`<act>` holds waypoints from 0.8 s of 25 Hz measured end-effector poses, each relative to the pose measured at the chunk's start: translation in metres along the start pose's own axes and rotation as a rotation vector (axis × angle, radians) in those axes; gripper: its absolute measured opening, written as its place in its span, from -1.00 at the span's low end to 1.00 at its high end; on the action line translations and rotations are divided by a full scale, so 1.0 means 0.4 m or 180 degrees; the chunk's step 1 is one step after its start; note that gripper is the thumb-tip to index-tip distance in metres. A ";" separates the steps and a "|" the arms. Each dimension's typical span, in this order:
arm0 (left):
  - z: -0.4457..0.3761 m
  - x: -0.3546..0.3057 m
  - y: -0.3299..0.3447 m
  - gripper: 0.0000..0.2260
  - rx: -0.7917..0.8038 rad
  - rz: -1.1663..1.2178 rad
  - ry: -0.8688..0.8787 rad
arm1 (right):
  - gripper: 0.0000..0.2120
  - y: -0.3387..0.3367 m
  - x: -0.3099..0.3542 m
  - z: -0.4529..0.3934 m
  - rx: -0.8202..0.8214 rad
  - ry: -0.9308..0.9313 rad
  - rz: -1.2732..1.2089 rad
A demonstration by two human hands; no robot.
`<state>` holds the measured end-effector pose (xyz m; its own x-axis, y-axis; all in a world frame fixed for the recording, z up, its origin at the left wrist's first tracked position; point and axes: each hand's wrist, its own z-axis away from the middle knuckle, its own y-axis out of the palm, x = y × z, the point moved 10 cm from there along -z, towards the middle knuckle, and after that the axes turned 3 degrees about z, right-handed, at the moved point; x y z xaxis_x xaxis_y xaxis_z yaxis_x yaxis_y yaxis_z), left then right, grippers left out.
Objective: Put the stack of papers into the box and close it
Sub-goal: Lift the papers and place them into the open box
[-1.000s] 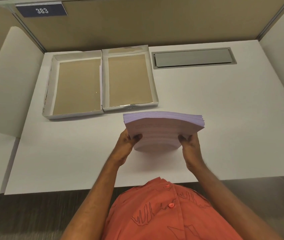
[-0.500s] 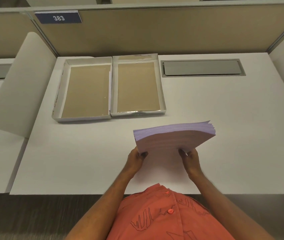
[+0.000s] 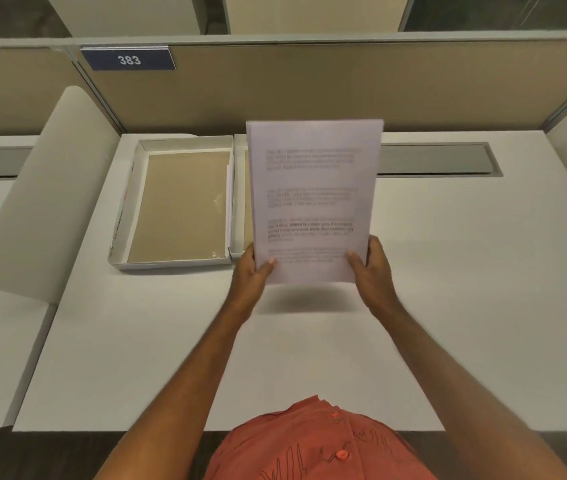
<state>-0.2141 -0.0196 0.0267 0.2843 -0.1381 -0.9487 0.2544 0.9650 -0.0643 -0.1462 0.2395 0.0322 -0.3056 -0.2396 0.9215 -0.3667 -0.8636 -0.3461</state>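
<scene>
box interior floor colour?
Tan cardboard brown, with white walls; the box shows in the head view.

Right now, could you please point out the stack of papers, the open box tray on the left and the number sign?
stack of papers (image 3: 313,202): head view, middle of the printed top sheet.
open box tray (image 3: 178,206): head view, its brown cardboard floor.
number sign (image 3: 129,59): head view, on the digits 383.

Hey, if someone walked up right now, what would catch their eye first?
The stack of papers, held up over the middle of the desk by the left hand and right hand at its lower corners. Behind it lie two open box halves; the right one is mostly hidden.
</scene>
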 end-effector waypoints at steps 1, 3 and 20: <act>-0.051 -0.032 -0.017 -0.69 -0.0095 0.0078 0.0034 | -0.71 0.013 0.036 -0.047 -0.0070 -0.0045 -0.0005; -0.157 -0.072 -0.041 -0.72 -0.0250 0.0088 -0.0046 | -0.66 0.050 0.082 -0.149 -0.0164 0.0026 0.0033; -0.451 0.125 -0.082 -0.64 -0.0987 -0.1192 -0.0885 | -0.59 0.261 -0.105 -0.421 -0.0091 0.0755 0.0991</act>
<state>-0.3749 -0.0181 -0.0743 0.4707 -0.4972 -0.7289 0.1130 0.8533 -0.5091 -0.3198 0.2342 -0.0722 -0.5996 -0.3760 0.7064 -0.2477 -0.7522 -0.6106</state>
